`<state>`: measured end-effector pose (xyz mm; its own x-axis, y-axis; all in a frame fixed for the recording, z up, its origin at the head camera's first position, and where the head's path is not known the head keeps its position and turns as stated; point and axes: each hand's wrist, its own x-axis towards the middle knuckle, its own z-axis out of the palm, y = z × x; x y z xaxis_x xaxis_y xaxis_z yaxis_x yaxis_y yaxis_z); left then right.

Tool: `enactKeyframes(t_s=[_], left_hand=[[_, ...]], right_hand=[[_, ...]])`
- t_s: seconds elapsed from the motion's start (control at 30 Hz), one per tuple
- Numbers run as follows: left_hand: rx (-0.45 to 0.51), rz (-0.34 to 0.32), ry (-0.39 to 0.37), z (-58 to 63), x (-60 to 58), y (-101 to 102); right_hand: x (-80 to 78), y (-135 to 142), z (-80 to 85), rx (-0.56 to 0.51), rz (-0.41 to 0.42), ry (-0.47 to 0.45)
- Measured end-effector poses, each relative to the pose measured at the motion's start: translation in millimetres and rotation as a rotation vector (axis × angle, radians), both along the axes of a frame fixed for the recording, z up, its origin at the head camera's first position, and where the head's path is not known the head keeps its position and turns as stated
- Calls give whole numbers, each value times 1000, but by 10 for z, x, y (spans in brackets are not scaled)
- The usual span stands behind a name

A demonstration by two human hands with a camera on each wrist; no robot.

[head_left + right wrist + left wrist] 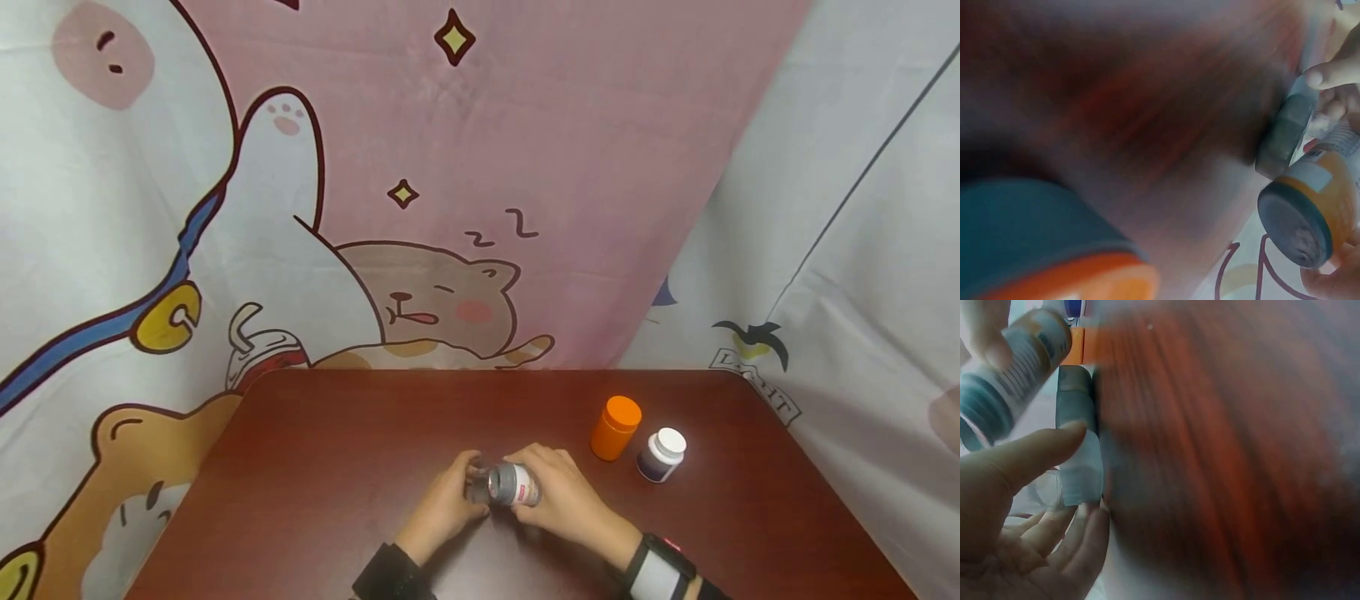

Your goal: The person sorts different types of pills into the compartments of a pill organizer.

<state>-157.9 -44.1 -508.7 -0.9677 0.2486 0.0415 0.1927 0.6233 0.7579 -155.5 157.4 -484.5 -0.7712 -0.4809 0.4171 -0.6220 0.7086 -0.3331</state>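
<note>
My right hand (558, 492) grips a small bottle (517, 485) with a grey neck and a white label. Its uncapped mouth is tilted down toward my left hand (444, 504). Between thumb and fingers, the left hand holds a small see-through grey case (1077, 434) low at the tabletop. The bottle's mouth sits close above and beside this case in the head view. Seen from the right wrist, the bottle's dark round base (1296, 224) faces the camera, and the grey case (1285, 134) lies just beyond it. The case's contents do not show.
To the right of my hands stand an orange bottle (615, 428) and a white-capped bottle (662, 455) with a dark lower label. All this is on a dark red-brown table (337, 467). A printed cartoon cloth (585, 167) hangs behind the table's far edge.
</note>
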Motion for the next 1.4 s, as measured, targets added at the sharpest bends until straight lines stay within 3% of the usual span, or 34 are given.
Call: enactKeyframes(t_s=[0.13, 0.4, 0.9, 1.2, 1.4], left_hand=[[-22, 9, -3, 17, 15, 0], [11, 28, -35, 19, 1, -14], [-34, 25, -25, 3, -28, -17], [-27, 27, -29, 9, -32, -12], [-29, 19, -22, 17, -24, -14]], right_hand=[[-56, -52, -1, 110, 2, 27], [-118, -116, 46, 221, 21, 62], [-171, -192, 171, 353, 88, 217], [-169, -210, 203, 387, 104, 244], [-165, -255, 238, 420, 126, 310]])
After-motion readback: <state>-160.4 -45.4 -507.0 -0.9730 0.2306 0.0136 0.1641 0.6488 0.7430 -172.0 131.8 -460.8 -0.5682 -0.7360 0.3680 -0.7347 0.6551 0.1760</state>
